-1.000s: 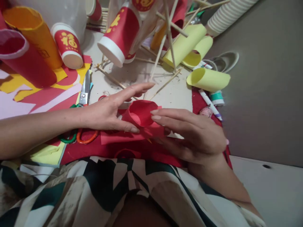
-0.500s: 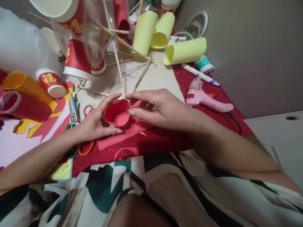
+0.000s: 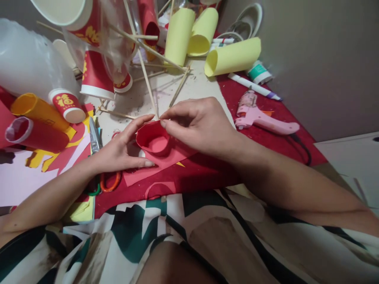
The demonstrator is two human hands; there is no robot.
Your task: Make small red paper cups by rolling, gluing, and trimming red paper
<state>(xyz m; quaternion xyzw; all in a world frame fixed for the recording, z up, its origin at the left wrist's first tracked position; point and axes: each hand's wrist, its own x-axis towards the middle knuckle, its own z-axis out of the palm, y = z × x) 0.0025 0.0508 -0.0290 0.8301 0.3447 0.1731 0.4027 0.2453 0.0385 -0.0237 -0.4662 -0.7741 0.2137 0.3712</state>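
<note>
A short red paper tube (image 3: 154, 146) stands with its round mouth upward on a red paper sheet (image 3: 136, 175). My right hand (image 3: 199, 124) pinches the tube's far right rim between thumb and fingertips. Around the tube's left side curves my left hand (image 3: 118, 152), its thumb and index finger spread apart. The index fingertip is at the back rim, and the thumb lies low in front. A gap shows between the left palm and the tube wall. Scissors (image 3: 95, 136) with green and orange handles lie partly under my left wrist.
A stick frame (image 3: 145, 73) rises beyond my hands, with red paper cups (image 3: 97, 75) near it. Yellow paper tubes (image 3: 233, 59) lie at the back. A pink glue gun (image 3: 266, 118) and a marker (image 3: 254, 87) are on the right. Paper scraps (image 3: 26, 177) cover the left.
My right thumb and fingers have closed from a loose spread onto the tube's rim. The tube has shifted slightly right, away from my left palm. The whole view has moved a little.
</note>
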